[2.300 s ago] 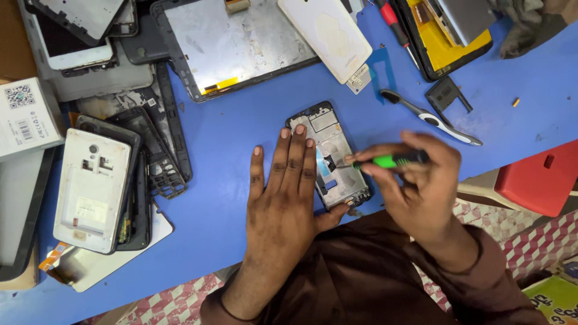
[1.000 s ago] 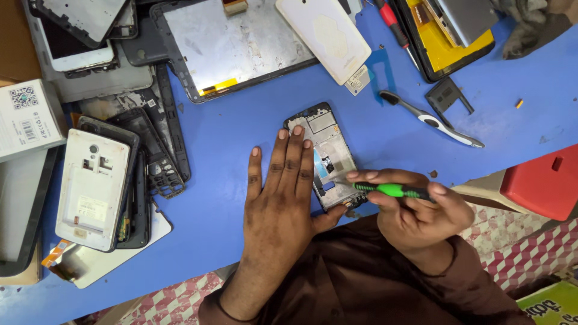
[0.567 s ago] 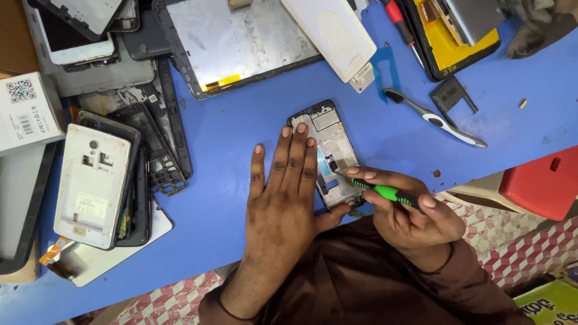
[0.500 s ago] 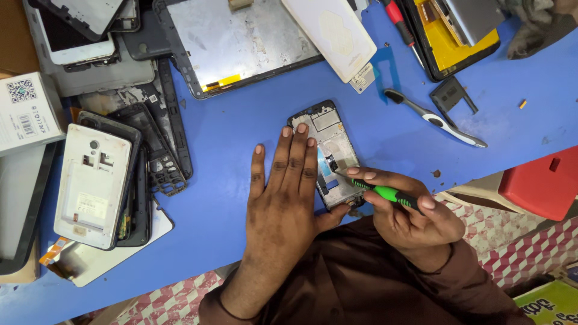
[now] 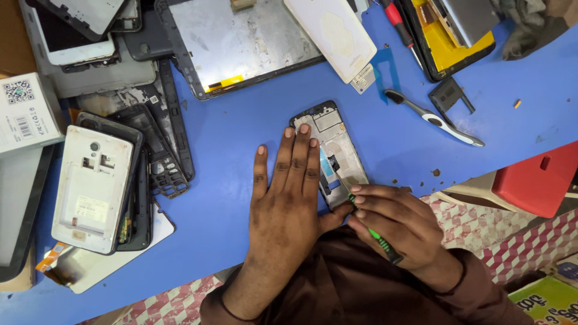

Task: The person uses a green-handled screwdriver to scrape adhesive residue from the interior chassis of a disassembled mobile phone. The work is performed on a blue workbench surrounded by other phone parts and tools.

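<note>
Opened phone frame (image 5: 335,153) is laid on blue table (image 5: 241,132), approx. centre, near front edge. It's pinned by left hand (image 5: 286,204), spread flat, fingers over its left side. Green screwdriver (image 5: 370,232) is gripped in right hand (image 5: 397,232), fingers closed round it, tip set against frame's lower part. Grey tweezers (image 5: 433,117) lie well apart, upper right.

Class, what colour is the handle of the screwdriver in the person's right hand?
Green with black, seen in the head view: screwdriver, right hand.
</note>
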